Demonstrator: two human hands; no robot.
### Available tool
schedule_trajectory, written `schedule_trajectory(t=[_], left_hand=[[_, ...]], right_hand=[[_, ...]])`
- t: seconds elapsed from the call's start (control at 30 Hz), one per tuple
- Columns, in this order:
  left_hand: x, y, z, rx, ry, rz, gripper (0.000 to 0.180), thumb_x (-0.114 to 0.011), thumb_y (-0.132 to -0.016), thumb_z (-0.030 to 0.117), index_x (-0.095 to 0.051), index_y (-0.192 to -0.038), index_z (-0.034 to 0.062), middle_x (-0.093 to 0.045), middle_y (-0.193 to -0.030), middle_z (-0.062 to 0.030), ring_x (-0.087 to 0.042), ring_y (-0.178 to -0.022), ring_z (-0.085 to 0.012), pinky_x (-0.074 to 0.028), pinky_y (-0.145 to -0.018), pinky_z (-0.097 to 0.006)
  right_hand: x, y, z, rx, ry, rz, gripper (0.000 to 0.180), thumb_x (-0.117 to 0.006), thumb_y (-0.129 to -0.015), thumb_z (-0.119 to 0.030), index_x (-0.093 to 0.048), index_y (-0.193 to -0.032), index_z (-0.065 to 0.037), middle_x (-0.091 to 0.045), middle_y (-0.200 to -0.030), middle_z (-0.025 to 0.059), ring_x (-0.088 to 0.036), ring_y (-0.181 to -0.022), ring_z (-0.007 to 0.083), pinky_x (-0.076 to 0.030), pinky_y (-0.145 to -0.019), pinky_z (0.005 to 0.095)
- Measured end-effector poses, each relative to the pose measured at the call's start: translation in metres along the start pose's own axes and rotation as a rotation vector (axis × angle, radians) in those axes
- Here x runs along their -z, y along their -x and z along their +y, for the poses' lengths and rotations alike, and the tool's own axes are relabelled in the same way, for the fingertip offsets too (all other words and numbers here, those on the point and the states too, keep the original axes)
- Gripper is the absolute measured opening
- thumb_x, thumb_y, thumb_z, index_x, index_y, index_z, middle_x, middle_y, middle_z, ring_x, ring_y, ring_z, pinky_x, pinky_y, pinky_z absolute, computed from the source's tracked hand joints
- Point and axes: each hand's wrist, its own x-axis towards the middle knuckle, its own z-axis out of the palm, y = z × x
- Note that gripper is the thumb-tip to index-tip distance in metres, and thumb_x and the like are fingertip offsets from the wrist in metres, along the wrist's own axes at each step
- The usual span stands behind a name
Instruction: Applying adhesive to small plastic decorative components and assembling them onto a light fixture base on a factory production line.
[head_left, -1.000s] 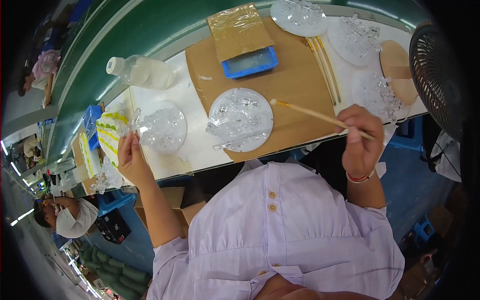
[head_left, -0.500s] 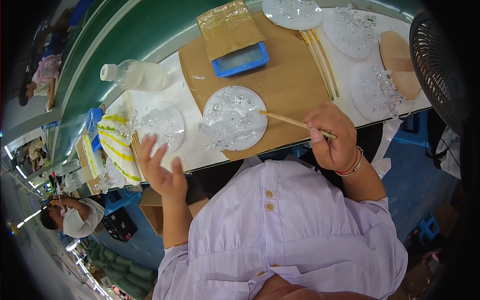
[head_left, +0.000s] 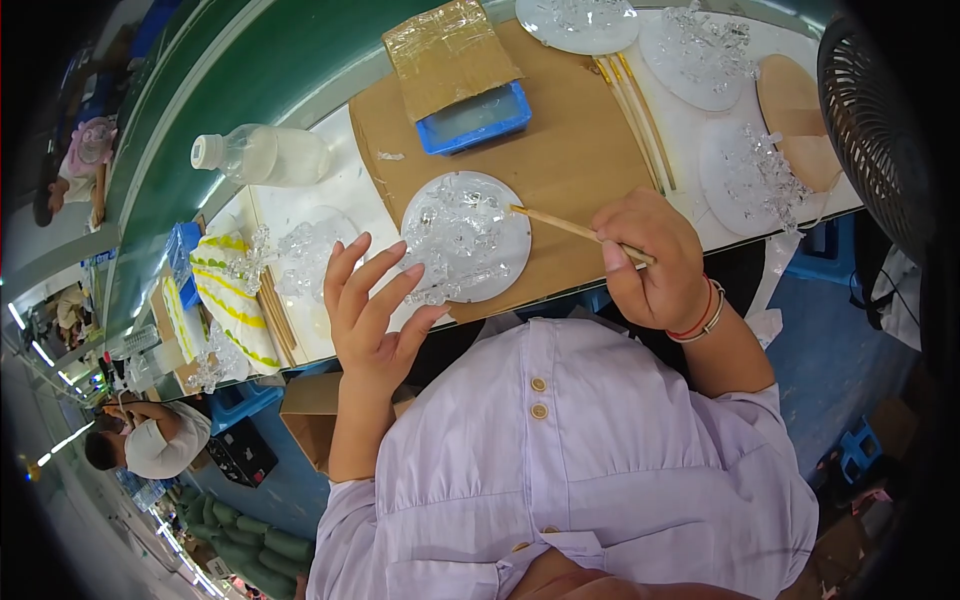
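Note:
My right hand (head_left: 655, 255) grips a thin wooden paintbrush (head_left: 560, 222), its tip at the right part of a round white disc (head_left: 515, 255). Clear, shiny plastic pieces (head_left: 455, 225) are heaped on that disc, which lies on a brown cardboard sheet (head_left: 560, 150). My left hand (head_left: 375, 310) hovers at the disc's left edge with its fingers spread and nothing in them. Whether its fingertips touch the clear pieces cannot be made out. Behind the disc stands a blue tray (head_left: 475, 140) of cloudy liquid, partly covered by a cardboard flap (head_left: 450, 60).
A clear bottle (head_left: 265, 155) lies at the left, near a yellow-striped cloth (head_left: 232, 300) and wooden sticks (head_left: 275, 315). Several more brushes (head_left: 640, 120) rest on the right of the cardboard. Other discs with clear pieces (head_left: 750, 175) and a black fan (head_left: 875, 150) stand farther right.
My left hand has moved right, from beside the left disc to the edge of the middle one. The right hand with the paintbrush has shifted slightly left.

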Motion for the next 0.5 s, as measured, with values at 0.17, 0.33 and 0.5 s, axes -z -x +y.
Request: schedule_trajectory(t=[0.17, 0.33, 0.5], left_hand=[[-0.0017, -0.0010, -0.0020, 0.008, -0.003, -0.013, 0.038, -0.081, -0.069, 0.021, -0.069, -0.104, 0.0133, -0.063, -0.119, -0.0058, -0.049, -0.123, -0.0327, -0.032, -0.107, -0.052], [-0.0012, -0.0042, -0.0003, 0.017, 0.006, -0.015, 0.035, -0.080, -0.068, 0.019, -0.071, -0.101, 0.0147, -0.063, -0.119, -0.0057, -0.049, -0.123, -0.0328, -0.032, -0.107, -0.052], [-0.0028, -0.0037, -0.0006, 0.002, -0.006, -0.022, 0.028, -0.081, -0.066, 0.016, -0.073, -0.092, 0.0160, -0.063, -0.119, -0.0062, -0.050, -0.122, -0.0328, -0.033, -0.107, -0.053]], right_hand=[[0.0034, 0.0003, -0.0025, 0.005, -0.014, -0.047, 0.018, -0.052, -0.078, 0.006, -0.054, -0.094, 0.000, -0.060, -0.081, 0.0148, -0.054, -0.066, 0.0261, -0.044, -0.060, 0.0335], [-0.0017, -0.0033, -0.0011, 0.016, 0.012, 0.015, 0.017, -0.052, -0.076, 0.006, -0.054, -0.092, -0.001, -0.060, -0.080, 0.0140, -0.054, -0.065, 0.0268, -0.044, -0.061, 0.0345], [0.0057, -0.0015, -0.0046, 0.045, -0.002, -0.055, 0.018, -0.053, -0.075, 0.006, -0.054, -0.091, -0.001, -0.059, -0.080, 0.0138, -0.053, -0.064, 0.0273, -0.043, -0.061, 0.0356]])
